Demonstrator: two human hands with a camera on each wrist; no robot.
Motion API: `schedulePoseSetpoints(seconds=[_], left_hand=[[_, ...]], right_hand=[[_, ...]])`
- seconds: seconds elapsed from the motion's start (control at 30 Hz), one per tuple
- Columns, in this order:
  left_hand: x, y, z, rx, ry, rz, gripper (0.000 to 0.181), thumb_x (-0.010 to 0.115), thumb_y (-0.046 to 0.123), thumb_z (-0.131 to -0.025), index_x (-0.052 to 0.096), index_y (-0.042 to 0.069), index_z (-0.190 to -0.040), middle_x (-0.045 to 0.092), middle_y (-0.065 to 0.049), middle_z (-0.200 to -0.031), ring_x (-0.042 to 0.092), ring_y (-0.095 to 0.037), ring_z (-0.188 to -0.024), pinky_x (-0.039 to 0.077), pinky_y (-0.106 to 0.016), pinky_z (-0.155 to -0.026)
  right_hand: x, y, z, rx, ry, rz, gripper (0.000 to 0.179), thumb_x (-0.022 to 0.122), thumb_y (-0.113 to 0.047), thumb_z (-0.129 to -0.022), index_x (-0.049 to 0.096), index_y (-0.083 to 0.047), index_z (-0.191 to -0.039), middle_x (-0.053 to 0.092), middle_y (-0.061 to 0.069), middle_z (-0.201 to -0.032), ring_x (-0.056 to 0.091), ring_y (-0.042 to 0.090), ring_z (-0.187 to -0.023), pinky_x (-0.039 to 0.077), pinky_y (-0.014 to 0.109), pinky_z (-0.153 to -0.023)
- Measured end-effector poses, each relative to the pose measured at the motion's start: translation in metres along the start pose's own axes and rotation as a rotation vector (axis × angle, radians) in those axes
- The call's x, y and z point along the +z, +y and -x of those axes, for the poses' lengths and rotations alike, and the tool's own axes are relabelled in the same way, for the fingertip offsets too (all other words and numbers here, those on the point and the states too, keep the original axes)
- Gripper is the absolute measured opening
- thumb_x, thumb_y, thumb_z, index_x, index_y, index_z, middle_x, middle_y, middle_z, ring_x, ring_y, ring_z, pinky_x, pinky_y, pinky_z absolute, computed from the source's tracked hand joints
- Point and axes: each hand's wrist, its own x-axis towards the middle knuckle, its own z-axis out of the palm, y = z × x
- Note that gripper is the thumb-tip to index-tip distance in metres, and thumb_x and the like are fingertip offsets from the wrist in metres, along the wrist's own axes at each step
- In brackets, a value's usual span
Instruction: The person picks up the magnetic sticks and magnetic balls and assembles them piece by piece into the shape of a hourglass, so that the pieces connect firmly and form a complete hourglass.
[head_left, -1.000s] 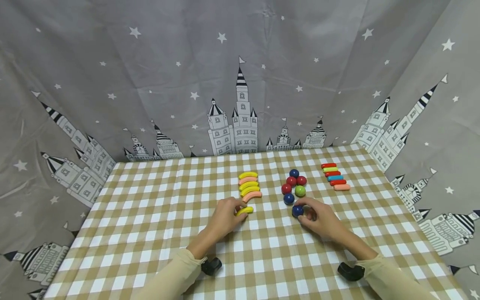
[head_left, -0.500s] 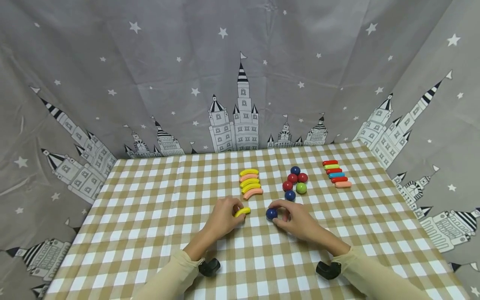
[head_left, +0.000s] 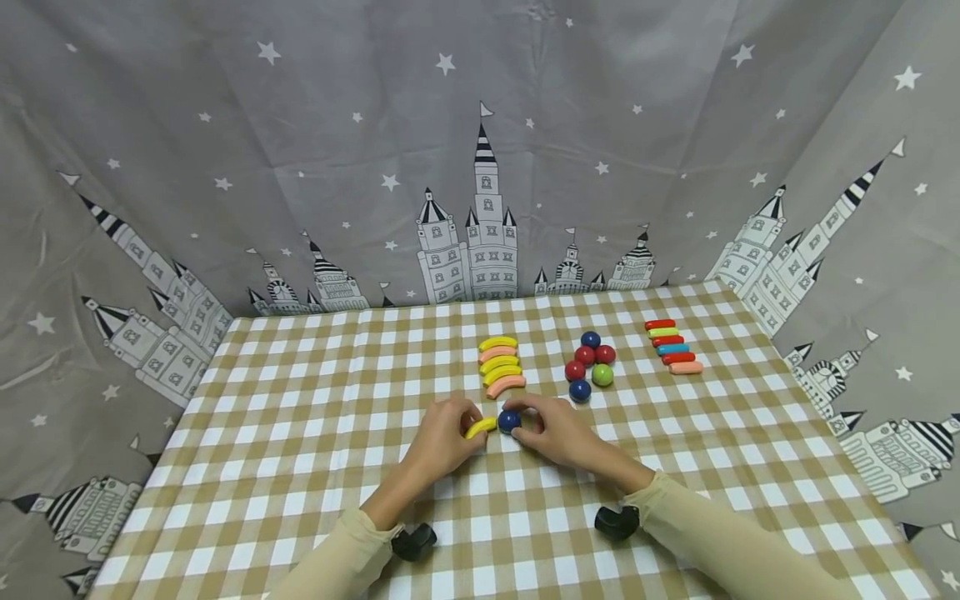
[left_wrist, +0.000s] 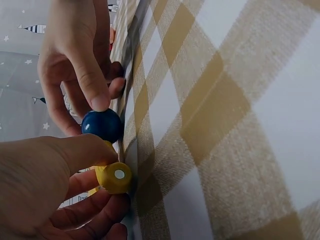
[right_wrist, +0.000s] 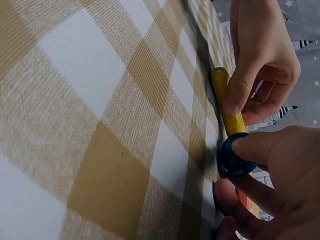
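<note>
My left hand (head_left: 442,437) pinches a curved yellow rod (head_left: 482,427) between thumb and fingers, low over the checked cloth. A round pale spot shows on the rod's near end (left_wrist: 115,177) in the left wrist view. Opposite, my right hand (head_left: 558,433) pinches a glossy dark blue ball (head_left: 508,422). Rod and ball meet end to end, or nearly so; in the right wrist view the ball (right_wrist: 237,154) sits right at the rod's far end (right_wrist: 232,120). Fingers partly cover both pieces.
Beyond the hands lies a column of curved yellow and peach rods (head_left: 500,367). Several red, blue and green balls (head_left: 585,356) cluster right of it. Short straight coloured rods (head_left: 672,350) line up farther right. A grey castle-print curtain (head_left: 337,167) hangs behind the checked tablecloth (head_left: 315,400).
My right hand has carried the blue ball leftward, away from the ball cluster, up to the yellow rod. The left hand has shifted only slightly, still holding the rod.
</note>
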Motion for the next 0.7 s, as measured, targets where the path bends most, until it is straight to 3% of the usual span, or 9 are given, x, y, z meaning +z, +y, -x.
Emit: schedulePoseSetpoints(seconds=[0.2, 0.47, 0.7], left_hand=[[0.001, 0.0005, -0.0006, -0.001, -0.012, 0.011, 0.013, 0.083, 0.005, -0.08, 0.071, 0.005, -0.083, 0.058, 0.001, -0.067, 0.047, -0.008, -0.059, 0.04, -0.024, -0.055], [0.0033, -0.001, -0.0028, 0.012, -0.035, 0.013, 0.012, 0.081, 0.008, -0.083, 0.075, 0.004, -0.092, 0.064, 0.001, -0.072, 0.054, -0.01, -0.063, 0.044, -0.023, -0.058], [0.0015, 0.0005, -0.0006, -0.028, -0.038, 0.024, 0.009, 0.081, 0.008, -0.083, 0.072, 0.006, -0.084, 0.059, 0.004, -0.066, 0.049, -0.006, -0.057, 0.042, -0.022, -0.052]], right_hand=[[0.0006, -0.0014, -0.0017, 0.019, -0.011, -0.015, 0.037, 0.078, -0.013, -0.091, 0.068, -0.013, -0.127, 0.066, -0.003, -0.097, 0.051, 0.009, -0.065, 0.044, 0.025, -0.059], [0.0047, 0.0015, -0.004, -0.054, 0.024, -0.032, 0.036, 0.079, -0.011, -0.091, 0.069, -0.01, -0.125, 0.068, -0.001, -0.102, 0.052, 0.01, -0.068, 0.045, 0.025, -0.061], [0.0085, -0.0016, -0.0094, -0.074, 0.007, -0.027, 0.039, 0.079, -0.011, -0.091, 0.068, -0.01, -0.127, 0.064, -0.001, -0.092, 0.05, 0.008, -0.066, 0.045, 0.027, -0.062]])
